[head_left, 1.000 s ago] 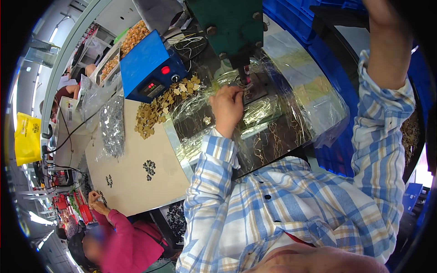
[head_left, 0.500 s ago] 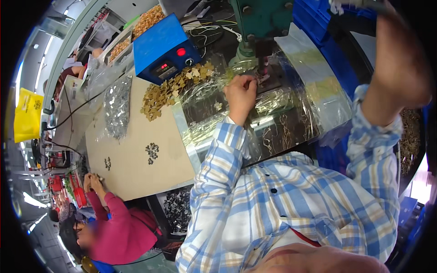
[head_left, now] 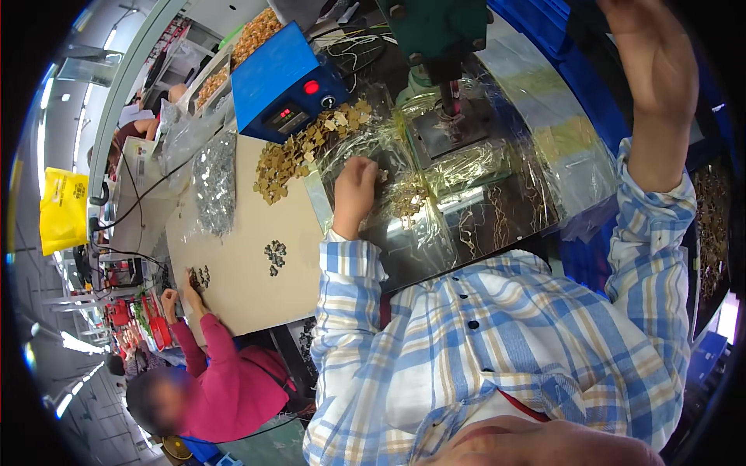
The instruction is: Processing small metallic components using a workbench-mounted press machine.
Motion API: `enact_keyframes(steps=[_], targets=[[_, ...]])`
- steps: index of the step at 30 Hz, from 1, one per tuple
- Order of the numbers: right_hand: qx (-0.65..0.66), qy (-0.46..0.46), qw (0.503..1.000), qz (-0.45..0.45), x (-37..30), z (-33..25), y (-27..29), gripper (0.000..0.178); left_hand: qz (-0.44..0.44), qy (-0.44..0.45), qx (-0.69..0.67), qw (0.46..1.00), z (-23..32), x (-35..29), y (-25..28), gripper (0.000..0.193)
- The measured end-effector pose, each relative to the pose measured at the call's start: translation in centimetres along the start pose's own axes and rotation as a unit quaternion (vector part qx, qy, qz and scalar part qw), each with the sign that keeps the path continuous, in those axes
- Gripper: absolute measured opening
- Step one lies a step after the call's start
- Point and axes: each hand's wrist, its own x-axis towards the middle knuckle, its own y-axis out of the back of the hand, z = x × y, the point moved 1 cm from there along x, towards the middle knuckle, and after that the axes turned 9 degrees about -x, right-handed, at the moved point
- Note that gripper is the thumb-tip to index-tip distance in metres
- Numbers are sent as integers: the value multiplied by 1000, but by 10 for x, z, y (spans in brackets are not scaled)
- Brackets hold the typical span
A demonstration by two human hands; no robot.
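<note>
My left hand (head_left: 356, 193) is closed, thumb and fingers pinched together over the film-covered dark bench. A tiny piece seems to be at its fingertips, too small to make out. Just right of it lies a small cluster of brassy metal pieces (head_left: 409, 199) on clear film. Beyond, the green press (head_left: 435, 35) stands over a dark metal plate (head_left: 451, 132), its punch (head_left: 451, 101) above the plate. My right hand (head_left: 653, 62) is raised at the upper right; its fingertips run out of the picture, so what they hold is hidden.
A blue control box (head_left: 287, 81) stands left of the press, with a heap of flat brassy pieces (head_left: 311, 147) before it. Left lie a bag of silvery parts (head_left: 214, 182) and small dark parts (head_left: 274, 258) on a tan board. A co-worker in a magenta top (head_left: 241, 388) sits at lower left.
My left hand has drawn back from the press plate, leftward and nearer to me. My right hand has shifted left and lower; the lever seen near it before is out of view.
</note>
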Motion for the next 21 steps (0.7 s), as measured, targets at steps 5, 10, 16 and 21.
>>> enact_keyframes(steps=[5, 10, 16, 21], targets=[[-32, -90, 994, -61, -3, 0, 4, 33, -38, -85, 382, 920, 13, 4, -10, 25], [-46, -97, 994, -13, -8, 11, 13, 31, -2, -48, 358, 933, 8, 5, 2, 22], [-45, -94, 994, -14, -1, 9, 11, 23, 28, -91, 146, 985, -13, 8, 10, 17], [-57, -87, 994, -17, 8, 2, 8, 17, 40, -75, 182, 980, -2, 10, -5, 14]])
